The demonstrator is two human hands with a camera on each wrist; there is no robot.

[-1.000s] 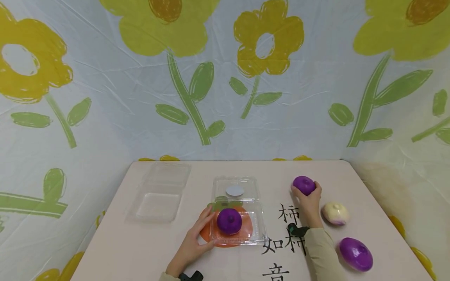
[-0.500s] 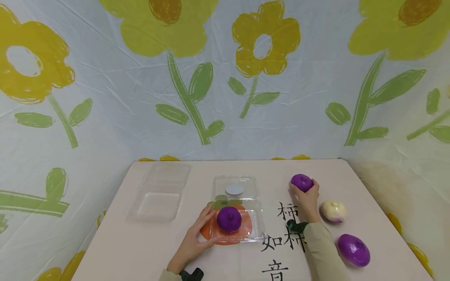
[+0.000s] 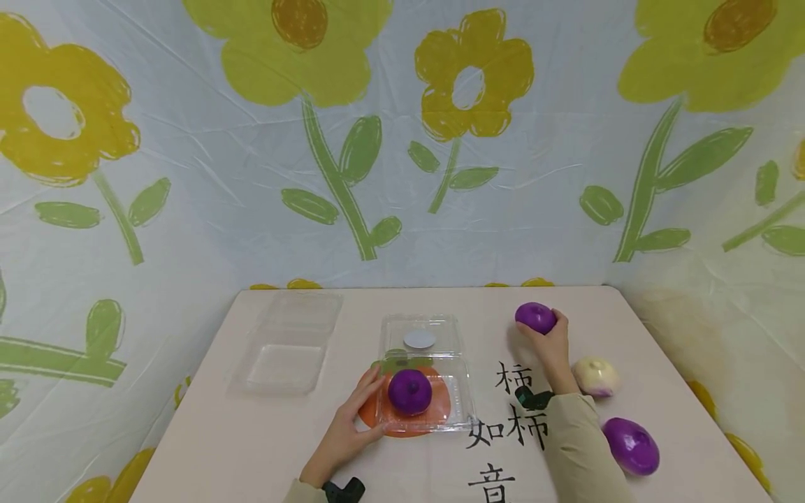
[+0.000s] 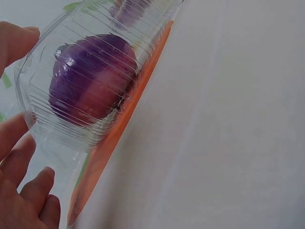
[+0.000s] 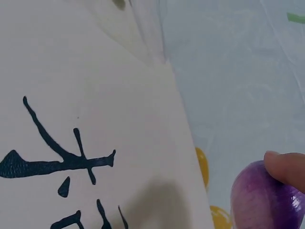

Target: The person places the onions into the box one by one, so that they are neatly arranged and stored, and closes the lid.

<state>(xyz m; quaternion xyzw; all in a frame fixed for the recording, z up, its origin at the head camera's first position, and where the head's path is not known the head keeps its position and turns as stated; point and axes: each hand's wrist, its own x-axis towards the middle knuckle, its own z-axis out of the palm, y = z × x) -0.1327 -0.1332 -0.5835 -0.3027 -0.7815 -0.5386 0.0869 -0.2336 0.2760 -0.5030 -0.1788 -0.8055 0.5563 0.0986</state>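
In the head view my right hand (image 3: pixel 550 346) grips a glossy purple onion (image 3: pixel 534 318) above the far right of the table, with a shadow beneath. The right wrist view catches a fingertip (image 5: pixel 276 164) pressed on that onion (image 5: pixel 259 200). My left hand (image 3: pixel 346 426) holds the left side of an open clear plastic clamshell box (image 3: pixel 462 398), thumb at the near corner and fingers farther back. Inside the box lies another purple onion (image 3: pixel 410 392); the left wrist view shows it (image 4: pixel 93 78) through the ridged wall, with thumb and fingers (image 4: pixel 16 138) at the rim.
A second open clear clamshell box (image 3: pixel 279 367) stands at the back left. Right of my right forearm lie a pale onion (image 3: pixel 595 376) with a purple base and a larger purple onion (image 3: pixel 631 446). The table mat (image 3: pixel 214 447) bears dark characters; a flowered cloth (image 3: pixel 522 244) rises behind.
My right hand has raised the purple onion slightly and carried it a little away and leftward. The left hand and the box have stayed put; the head view has shifted slightly.
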